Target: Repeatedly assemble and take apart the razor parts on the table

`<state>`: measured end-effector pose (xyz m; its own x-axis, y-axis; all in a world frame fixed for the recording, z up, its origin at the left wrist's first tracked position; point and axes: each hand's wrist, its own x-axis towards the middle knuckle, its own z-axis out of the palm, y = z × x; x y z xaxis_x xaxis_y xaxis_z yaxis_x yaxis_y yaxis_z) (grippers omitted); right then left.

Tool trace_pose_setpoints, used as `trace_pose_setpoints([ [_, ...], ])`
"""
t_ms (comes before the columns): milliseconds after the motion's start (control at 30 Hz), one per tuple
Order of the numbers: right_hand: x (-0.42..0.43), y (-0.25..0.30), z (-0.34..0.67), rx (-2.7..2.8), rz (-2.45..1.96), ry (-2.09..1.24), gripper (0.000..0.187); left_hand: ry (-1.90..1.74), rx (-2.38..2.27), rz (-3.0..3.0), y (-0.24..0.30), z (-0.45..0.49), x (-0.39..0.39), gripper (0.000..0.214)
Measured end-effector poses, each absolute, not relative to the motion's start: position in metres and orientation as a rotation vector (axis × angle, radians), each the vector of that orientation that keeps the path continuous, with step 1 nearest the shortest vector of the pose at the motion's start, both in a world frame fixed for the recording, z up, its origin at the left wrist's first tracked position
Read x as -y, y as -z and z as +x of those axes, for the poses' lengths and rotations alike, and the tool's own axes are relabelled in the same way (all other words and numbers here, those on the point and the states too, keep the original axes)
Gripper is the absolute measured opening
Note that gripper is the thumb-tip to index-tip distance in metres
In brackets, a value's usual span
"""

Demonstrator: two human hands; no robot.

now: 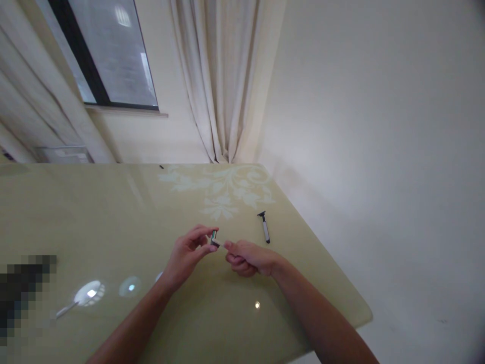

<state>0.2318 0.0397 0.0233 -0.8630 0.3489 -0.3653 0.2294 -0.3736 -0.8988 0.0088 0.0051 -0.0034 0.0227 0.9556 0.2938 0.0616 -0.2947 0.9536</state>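
Above the glossy yellow-green table [94, 212], my left hand [187, 253] pinches a small razor cartridge [214, 238] between thumb and fingers. My right hand [248, 258] is right beside it with its fingers curled in and its fingertip at the cartridge's lower edge. I cannot see whether the right hand holds anything. A razor handle [264, 227], black-headed with a pale grip, lies flat on the table just beyond and right of my right hand, apart from both hands.
The table's right edge [322, 242] runs diagonally close to the razor handle, with white floor beyond. Cream curtains [223, 81] and a window [109, 55] stand behind the table. A blurred dark patch [22, 298] sits at the near left.
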Motion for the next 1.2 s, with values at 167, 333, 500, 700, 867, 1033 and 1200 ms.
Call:
trace_pose_setpoints([
  [167,-0.043,-0.020,0.232,1.974,-0.997,-1.852,0.066,-1.374,-1.114,1.502,0.002,0.011,-0.005,0.036],
  [333,-0.042,-0.015,0.226,2.191,-1.191,-0.911,0.065,-1.401,-1.103,1.455,0.000,0.015,-0.004,0.028],
  [500,-0.036,-0.012,0.221,2.186,-1.175,-0.955,0.066,-1.413,-1.142,1.460,0.000,0.016,-0.003,0.031],
  [700,-0.048,-0.023,0.239,1.944,-0.833,-1.824,0.067,-1.427,-1.161,1.478,-0.002,0.007,-0.008,0.034],
  [867,-0.085,-0.040,0.277,1.255,-0.910,-1.552,0.060,-1.404,-1.244,1.660,-0.002,0.005,-0.009,0.026],
  [1033,-0.115,-0.036,0.307,1.107,-1.179,-1.108,0.055,-1.257,-1.266,1.517,0.006,0.029,-0.027,0.046],
  [1200,-0.126,-0.022,0.317,1.344,-1.504,-0.717,0.046,-0.975,-1.370,1.694,0.014,0.077,-0.071,0.043],
])
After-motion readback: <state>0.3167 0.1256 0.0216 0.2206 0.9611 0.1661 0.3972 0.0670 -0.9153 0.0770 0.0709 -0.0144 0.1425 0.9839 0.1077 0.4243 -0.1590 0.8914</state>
